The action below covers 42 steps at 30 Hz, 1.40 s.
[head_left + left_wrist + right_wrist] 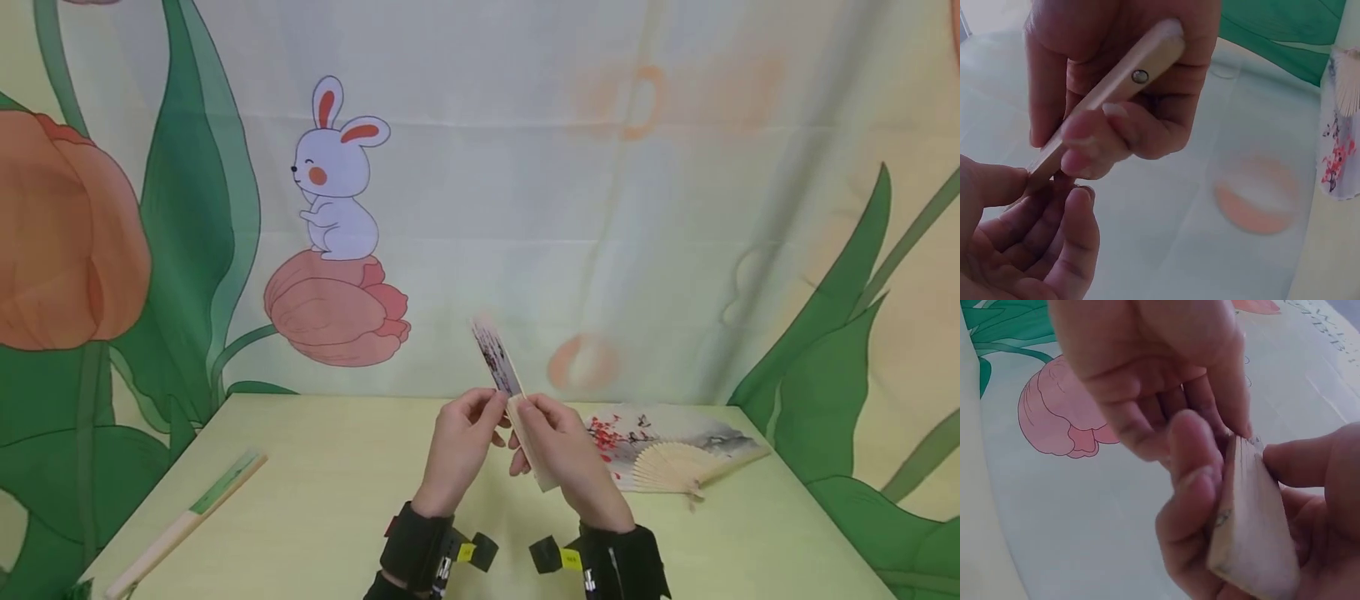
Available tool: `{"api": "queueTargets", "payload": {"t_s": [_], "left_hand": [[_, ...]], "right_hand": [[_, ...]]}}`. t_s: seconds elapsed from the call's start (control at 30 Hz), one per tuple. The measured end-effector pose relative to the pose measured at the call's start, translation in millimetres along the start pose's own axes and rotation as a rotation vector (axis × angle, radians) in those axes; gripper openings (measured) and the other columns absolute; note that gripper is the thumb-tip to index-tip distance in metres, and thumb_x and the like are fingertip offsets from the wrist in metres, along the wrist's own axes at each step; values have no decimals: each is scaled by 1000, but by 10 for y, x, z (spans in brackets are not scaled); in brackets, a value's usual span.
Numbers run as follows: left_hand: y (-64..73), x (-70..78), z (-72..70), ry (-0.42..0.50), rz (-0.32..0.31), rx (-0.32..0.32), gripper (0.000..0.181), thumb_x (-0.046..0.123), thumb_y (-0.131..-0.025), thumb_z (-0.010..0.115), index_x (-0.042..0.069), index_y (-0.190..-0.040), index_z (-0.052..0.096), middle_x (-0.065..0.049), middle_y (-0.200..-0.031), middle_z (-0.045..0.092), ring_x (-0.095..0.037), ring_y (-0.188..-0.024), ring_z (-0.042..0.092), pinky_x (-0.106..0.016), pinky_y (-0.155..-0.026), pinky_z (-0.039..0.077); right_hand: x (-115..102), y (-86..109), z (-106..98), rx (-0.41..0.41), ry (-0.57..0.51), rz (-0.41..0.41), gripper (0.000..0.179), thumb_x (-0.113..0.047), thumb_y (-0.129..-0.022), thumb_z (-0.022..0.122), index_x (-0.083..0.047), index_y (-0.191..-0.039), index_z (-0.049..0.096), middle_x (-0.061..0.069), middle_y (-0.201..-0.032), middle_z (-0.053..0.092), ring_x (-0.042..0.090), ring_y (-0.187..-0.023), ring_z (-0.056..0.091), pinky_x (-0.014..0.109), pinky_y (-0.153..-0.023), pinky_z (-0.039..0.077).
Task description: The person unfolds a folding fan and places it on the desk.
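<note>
A folded hand fan [497,358], with pale wooden ribs and a dark-patterned leaf, stands tilted between both hands above the table. My right hand [573,458] grips its pale rib end; in the right wrist view, the fingers [1188,487] curl round one side of the ribs [1257,519]. Close by, my left hand [459,450] pinches the fan near its middle between thumb and fingers. In the left wrist view a metal rivet [1140,76] shows at the fan's wooden end. Part of the fan is hidden behind the hands.
An open fan [671,454] with red blossoms lies on the table at the right. Another folded fan [187,525], green and pale wood, lies at the left. A printed curtain [480,183] hangs behind the table [322,483].
</note>
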<state>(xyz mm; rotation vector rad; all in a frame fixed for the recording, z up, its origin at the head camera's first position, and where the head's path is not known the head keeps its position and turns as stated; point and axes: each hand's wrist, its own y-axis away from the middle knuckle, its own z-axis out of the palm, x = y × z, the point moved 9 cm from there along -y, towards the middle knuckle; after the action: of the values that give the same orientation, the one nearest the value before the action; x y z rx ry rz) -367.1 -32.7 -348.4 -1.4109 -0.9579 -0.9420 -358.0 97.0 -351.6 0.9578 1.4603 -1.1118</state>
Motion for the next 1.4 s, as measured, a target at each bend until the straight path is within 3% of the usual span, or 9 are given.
{"api": "queueTargets", "payload": {"t_s": [0.27,0.47,1.03,1.13,1.23,1.3,1.4], "left_hand": [[-29,99,-137,-50,43,0,23,18,-107,61,0,-116,74,-12,-96,72,-26,-83,66,-24,-67,57],[-29,112,-169,-80,34,-6,22,16,-107,61,0,-115,74,-11,-92,71,-27,-82,66,-28,-65,58],[-62,15,-209,-1,-6,6,21,13,-106,61,-1,-117,73,-14,-96,69,-28,-86,64,-23,-66,56],[-55,-8,-184,4,-14,-4,21,13,-106,61,-1,-117,72,-13,-96,69,-28,-87,63,-23,-67,56],[-46,-22,-160,-3,-17,-13,21,13,-106,61,-1,-117,72,-13,-96,69,-25,-86,63,-23,-67,56],[-43,-20,-155,-5,-14,-14,21,13,-106,61,-1,-117,72,-13,-95,69,-24,-85,63,-23,-67,56],[-45,-8,-161,-6,-6,-6,21,13,-107,60,-1,-117,72,-13,-94,69,-26,-85,63,-23,-66,55]], "right_hand": [[-93,-3,49,-19,155,-49,37,-25,-111,52,2,-133,65,19,-108,69,29,-79,73,38,-73,61],[-105,-18,16,41,228,-71,31,-22,-109,58,-1,-125,72,15,-105,72,22,-81,70,33,-72,60],[-137,2,-12,173,210,-55,26,-19,-105,64,-2,-119,77,14,-108,76,23,-85,74,38,-73,63],[-153,26,-43,199,299,-63,26,-23,-104,66,-5,-118,78,9,-97,76,18,-78,69,31,-68,60],[-163,55,-70,215,367,-59,24,-26,-103,67,-9,-114,80,2,-74,66,14,-61,55,25,-53,44],[-156,60,-72,201,348,-50,22,-24,-104,66,-8,-109,80,2,-63,56,15,-54,47,25,-48,34],[-131,54,-72,179,265,-27,21,-20,-105,64,-5,-100,77,3,-60,52,16,-46,48,24,-44,34]]}}
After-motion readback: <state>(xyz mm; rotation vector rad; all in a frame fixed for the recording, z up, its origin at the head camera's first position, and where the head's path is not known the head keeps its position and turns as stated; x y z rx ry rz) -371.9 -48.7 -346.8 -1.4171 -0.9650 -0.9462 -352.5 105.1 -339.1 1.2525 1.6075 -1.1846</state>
